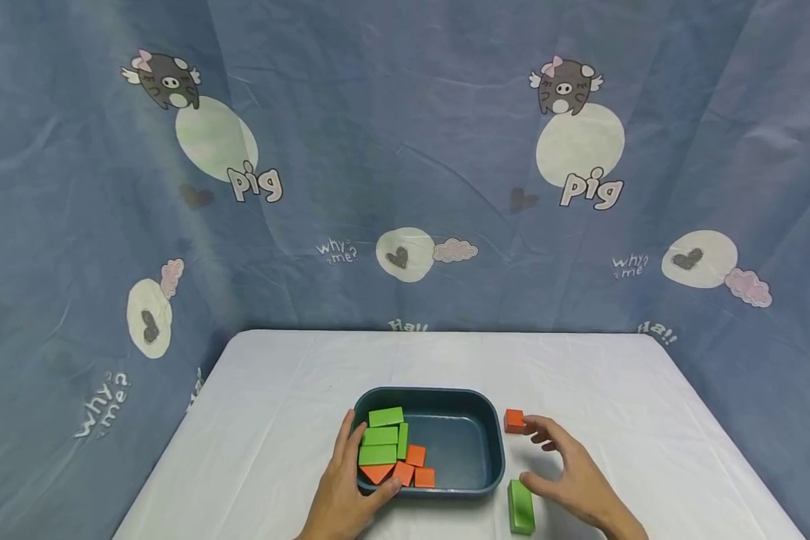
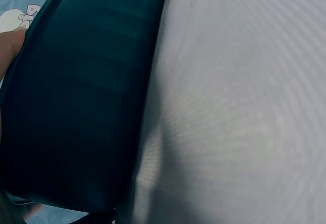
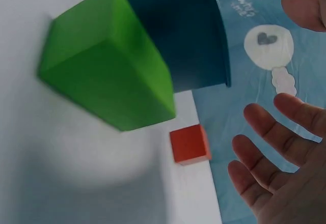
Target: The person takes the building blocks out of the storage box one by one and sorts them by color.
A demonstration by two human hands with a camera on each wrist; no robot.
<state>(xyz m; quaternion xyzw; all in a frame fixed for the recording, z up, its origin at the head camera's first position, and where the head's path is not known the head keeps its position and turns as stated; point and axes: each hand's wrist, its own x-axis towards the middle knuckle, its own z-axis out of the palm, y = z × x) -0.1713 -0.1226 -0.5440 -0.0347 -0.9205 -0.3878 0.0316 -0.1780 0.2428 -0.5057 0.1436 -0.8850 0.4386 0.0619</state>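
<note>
A dark teal plastic bin (image 1: 459, 493) sits on the table, with green blocks (image 1: 381, 436) and orange blocks (image 1: 415, 455) gathered on its left side. My left hand (image 1: 343, 487) grips the bin's front left corner, its thumb over the front rim and fingers along the left wall. In the left wrist view the bin's outer wall (image 2: 81, 96) fills the left side, with the thumb at its edge. My right hand (image 1: 567, 480) is spread and holds nothing, right of the bin. Near its fingers is an orange cube (image 1: 514, 421); a green rectangular block (image 1: 521, 508) lies by its thumb.
A white cloth (image 1: 263, 420) covers the table. Behind and at both sides hangs a blue curtain (image 1: 405, 165) printed with pigs and hearts. The bin's right half (image 1: 455, 442) shows bare floor.
</note>
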